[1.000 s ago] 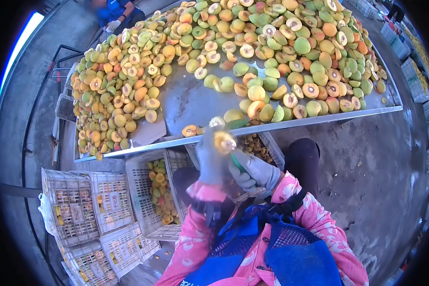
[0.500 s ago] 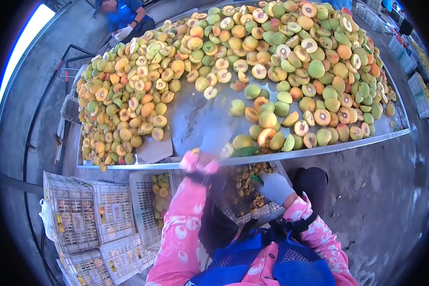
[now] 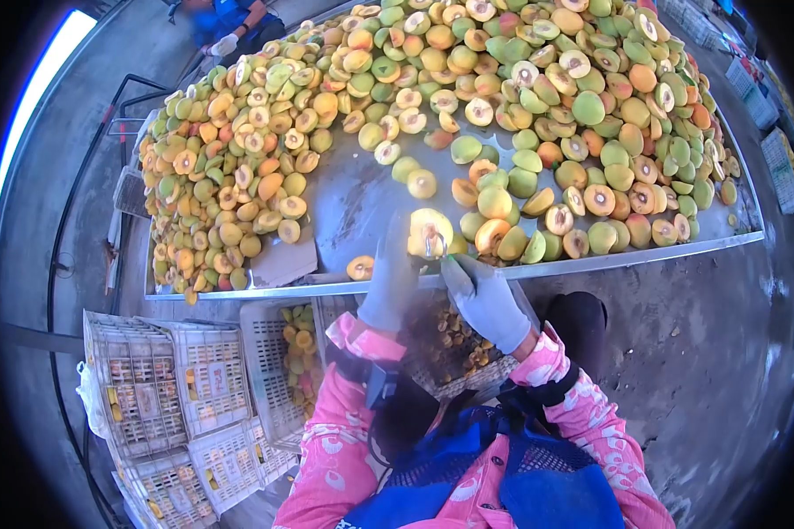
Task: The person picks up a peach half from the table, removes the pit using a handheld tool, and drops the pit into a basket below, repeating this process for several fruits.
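Observation:
At the table's front edge, my left hand [image 3: 390,280], in a pale glove and blurred, is closed around the side of a halved peach [image 3: 425,222] with its cut face up. My right hand [image 3: 492,304], also gloved, grips a small pitting tool [image 3: 432,243] with a green end and a thin metal loop. That loop is at the fruit's centre, over the pit area. A peach half [image 3: 360,267] lies left of my left hand. Below my hands is a crate [image 3: 468,381] with brown pits and scraps in it.
Halved peaches [image 3: 238,167] are heaped across the metal table [image 3: 348,207], deepest at the back and sides. A piece of cardboard [image 3: 287,263] lies near its front edge. White plastic crates [image 3: 212,379] stand below left, some with fruit. Another person [image 3: 229,26] with gloves is at the far left.
My left hand has come back towards the front edge and now holds a peach half. My right hand has risen from over the crate, bringing the pitting tool to the fruit.

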Action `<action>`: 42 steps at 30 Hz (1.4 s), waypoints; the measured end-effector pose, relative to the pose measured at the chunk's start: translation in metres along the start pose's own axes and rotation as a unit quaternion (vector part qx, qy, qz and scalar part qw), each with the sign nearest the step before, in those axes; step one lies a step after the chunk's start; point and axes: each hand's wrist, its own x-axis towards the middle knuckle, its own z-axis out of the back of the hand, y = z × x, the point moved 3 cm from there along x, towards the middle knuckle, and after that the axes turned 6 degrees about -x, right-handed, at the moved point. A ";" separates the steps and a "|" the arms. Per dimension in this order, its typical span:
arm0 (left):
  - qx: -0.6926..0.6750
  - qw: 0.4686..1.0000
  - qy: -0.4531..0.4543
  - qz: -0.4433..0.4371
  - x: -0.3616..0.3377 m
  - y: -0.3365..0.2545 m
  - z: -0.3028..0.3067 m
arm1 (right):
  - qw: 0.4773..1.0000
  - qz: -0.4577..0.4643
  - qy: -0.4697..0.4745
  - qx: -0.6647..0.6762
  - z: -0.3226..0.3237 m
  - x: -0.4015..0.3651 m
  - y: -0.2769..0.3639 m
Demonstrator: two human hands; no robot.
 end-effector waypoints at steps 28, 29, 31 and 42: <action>-0.067 0.987 -0.138 0.039 -0.008 -0.037 0.012 | 0.995 -0.032 0.057 0.069 0.000 -0.005 0.038; -0.161 0.976 -0.130 0.076 -0.009 -0.025 0.008 | 0.984 -0.098 0.067 0.131 -0.006 -0.010 0.034; -0.249 0.946 -0.124 0.165 -0.010 -0.026 0.004 | 0.972 -0.137 0.115 0.149 -0.020 -0.017 0.013; -0.201 0.967 0.021 0.157 0.011 -0.070 0.015 | 0.961 -0.104 0.041 0.254 -0.029 -0.026 0.006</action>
